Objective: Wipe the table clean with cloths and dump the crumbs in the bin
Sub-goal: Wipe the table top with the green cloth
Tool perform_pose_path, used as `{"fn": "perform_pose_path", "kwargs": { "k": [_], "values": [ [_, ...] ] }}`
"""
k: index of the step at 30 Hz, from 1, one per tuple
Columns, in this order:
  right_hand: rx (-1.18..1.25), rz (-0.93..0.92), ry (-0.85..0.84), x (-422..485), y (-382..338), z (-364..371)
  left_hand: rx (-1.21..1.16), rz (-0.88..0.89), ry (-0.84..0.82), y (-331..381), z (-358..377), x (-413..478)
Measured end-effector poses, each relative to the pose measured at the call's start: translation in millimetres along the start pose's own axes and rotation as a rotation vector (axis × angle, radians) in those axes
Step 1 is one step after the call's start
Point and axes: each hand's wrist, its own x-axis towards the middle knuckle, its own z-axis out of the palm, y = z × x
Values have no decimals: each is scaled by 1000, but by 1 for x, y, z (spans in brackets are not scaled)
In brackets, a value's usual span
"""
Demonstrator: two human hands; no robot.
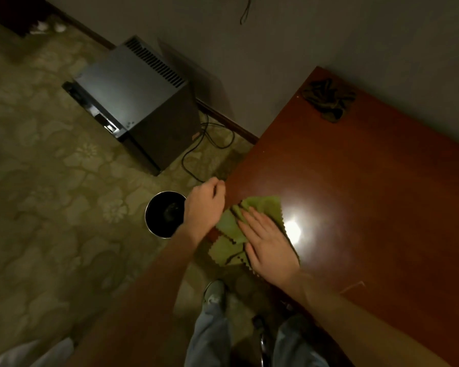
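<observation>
The wiping looks well along but not finished. On the table (368, 181) the green cloth (265, 206) lies at the near-left edge, about 6 o'clock of the frame's centre, partly hanging over that edge. The right hand (269, 245) lies flat on it, fingers straight and pressing, pointing toward 11 o'clock. The left hand (203, 207) sits just off the table edge at 9 o'clock of the cloth, fingers curled inward as if cupped to catch what is swept off; in this dim light I cannot tell whether it holds crumbs or grips anything.

The bin (146, 217) stands on the floor (51, 181) directly beside and below the left hand, at its 9 o'clock, so the dump is probably still to come. The tabletop shows glare and no crumbs that I can make out, apart from a pale speck or two near the far corner.

A second, dark cloth (329, 99) lies crumpled at the table's far corner, 1 o'clock, untouched by either hand. A grey metal cabinet (133, 88) stands at 11 o'clock by the wall, with cables (210, 139) trailing toward the table. Nothing stands between the hands and the bin; the person's shoe (214, 292) is near, at 6 o'clock.
</observation>
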Motion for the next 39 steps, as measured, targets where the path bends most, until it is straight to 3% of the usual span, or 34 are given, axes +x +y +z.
{"fn": "perform_pose_path", "kwargs": {
  "k": [2, 5, 7, 11, 13, 18, 25, 27, 31, 36, 37, 39],
  "values": [
    [10, 209, 91, 4, 7, -4, -31, -33, -108, -5, -17, 9],
    [3, 542, 232, 10, 3, -8, -83, -6, -123, -8, -38, 13],
    [-19, 545, 232, 22, -17, -2, -51, 10, -146, 0, -43, 11],
    [56, 225, 99, 57, -68, 15, 153, 147, -161, 32, -31, 1],
    [-10, 197, 87, 61, -78, 17, 181, 223, -154, 49, -19, -6],
    [-84, 427, 151, 22, -26, 3, 274, 375, -137, 78, 13, -15],
    [-86, 895, 263, -72, 81, -34, 313, 404, -165, 100, 39, -20],
    [-78, 856, 246, -57, 72, -31, 325, 416, -146, 102, 42, -19],
    [61, 514, 180, 9, 4, -12, 367, 406, -124, 103, 44, -15],
    [575, 669, 111, 30, -61, -1, 390, 419, -120, 100, 43, -15],
    [568, 646, 120, 31, -59, -4, 401, 416, -121, 100, 42, -15],
    [266, 521, 121, 29, -41, -13, 414, 400, -125, 98, 43, -13]
  ]
}}
